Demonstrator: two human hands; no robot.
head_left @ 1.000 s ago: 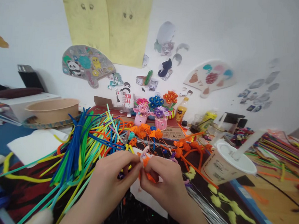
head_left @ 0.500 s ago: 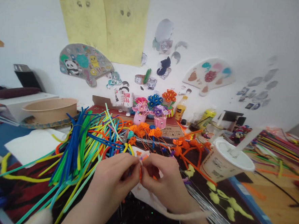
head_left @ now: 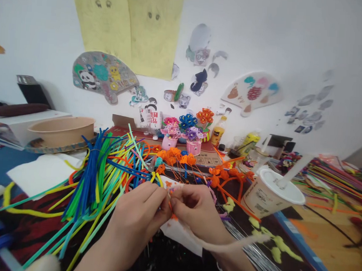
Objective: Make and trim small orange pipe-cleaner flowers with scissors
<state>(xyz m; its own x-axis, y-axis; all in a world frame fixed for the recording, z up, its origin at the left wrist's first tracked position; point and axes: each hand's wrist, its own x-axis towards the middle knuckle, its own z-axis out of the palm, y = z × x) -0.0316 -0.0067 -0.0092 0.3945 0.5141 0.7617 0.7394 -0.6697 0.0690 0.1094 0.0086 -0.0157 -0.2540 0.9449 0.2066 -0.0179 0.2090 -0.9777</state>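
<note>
My left hand (head_left: 144,213) and my right hand (head_left: 199,212) meet at the centre, both closed in a fingertip pinch. Between the fingertips a bit of orange pipe cleaner (head_left: 174,217) shows, mostly hidden by the fingers. From under my right palm a pale pipe cleaner (head_left: 234,247) sticks out to the right, across the wrist; its other end is hidden. Beneath the hands lies a white sheet of paper (head_left: 182,238) with small orange bits at its top. Just beyond are orange pipe-cleaner flowers (head_left: 173,154) on thin wire stems.
Left of my hands spreads a heap of coloured pipe cleaners (head_left: 87,187). A lidded paper cup (head_left: 265,196) with a straw stands at the right, near pale yellow leaf shapes (head_left: 277,241) and silver wires (head_left: 261,253). Small flower pots (head_left: 194,146) and a drink bottle (head_left: 218,131) line the back.
My fingertips have shifted slightly, the right hand turning a little. The pale pipe cleaner's free end has swung up and right. The view has moved slightly.
</note>
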